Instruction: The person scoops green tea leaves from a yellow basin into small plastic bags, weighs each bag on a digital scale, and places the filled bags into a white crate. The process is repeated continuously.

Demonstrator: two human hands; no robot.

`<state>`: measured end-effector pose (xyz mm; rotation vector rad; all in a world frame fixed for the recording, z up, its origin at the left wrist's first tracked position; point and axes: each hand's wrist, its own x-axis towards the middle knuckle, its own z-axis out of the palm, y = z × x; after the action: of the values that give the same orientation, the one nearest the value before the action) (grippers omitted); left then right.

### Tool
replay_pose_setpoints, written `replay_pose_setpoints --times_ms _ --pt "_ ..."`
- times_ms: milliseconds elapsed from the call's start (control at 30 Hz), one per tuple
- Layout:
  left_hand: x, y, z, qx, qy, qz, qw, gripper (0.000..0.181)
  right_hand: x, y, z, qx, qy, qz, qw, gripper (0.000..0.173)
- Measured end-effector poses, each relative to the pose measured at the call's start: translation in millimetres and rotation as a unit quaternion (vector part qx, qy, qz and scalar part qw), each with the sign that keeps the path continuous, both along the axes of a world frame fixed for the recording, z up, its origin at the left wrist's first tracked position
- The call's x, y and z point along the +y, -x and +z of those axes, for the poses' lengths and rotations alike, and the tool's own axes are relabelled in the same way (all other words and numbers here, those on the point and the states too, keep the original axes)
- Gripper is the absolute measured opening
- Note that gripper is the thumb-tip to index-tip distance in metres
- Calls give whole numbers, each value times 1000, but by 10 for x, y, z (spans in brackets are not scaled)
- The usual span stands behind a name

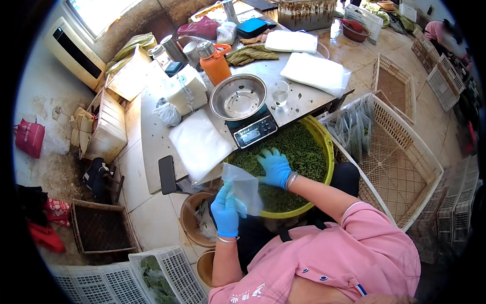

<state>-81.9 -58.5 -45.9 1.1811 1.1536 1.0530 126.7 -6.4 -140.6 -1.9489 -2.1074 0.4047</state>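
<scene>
My left hand (226, 212), in a blue disposable glove, grips a clear plastic bag (245, 190) by its edge beside the yellow tub (331, 152). Small green berries or buds (303, 148) fill much of that tub. On them rests my right hand (275, 168), also gloved in blue, its fingers spread; what lies under the palm is hidden. Just beyond the tub, a digital scale (256, 132) carries a steel bowl (238, 97) with a few green bits in it. A stack of plastic bags (201, 144) lies left of the scale.
The metal table (152, 140) holds a phone (167, 174), an orange bottle (215, 66) and a plastic cup (280, 93). At right stands a crate (395, 182) with filled bags (353, 129). Brown basins (190, 216) stand left of my legs. Another person (436, 34) is at far right.
</scene>
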Motion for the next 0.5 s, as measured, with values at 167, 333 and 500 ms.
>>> replay_pose_setpoints --times_ms 167,333,500 --pt "4 38 19 -15 8 8 1000 34 -311 -263 -50 44 -77 59 994 38" --pt "27 39 2 -26 21 0 999 38 -348 -842 -120 27 -115 2 993 49" --pt "19 42 18 -16 12 3 1000 36 -424 -997 -232 110 -27 -58 992 68"
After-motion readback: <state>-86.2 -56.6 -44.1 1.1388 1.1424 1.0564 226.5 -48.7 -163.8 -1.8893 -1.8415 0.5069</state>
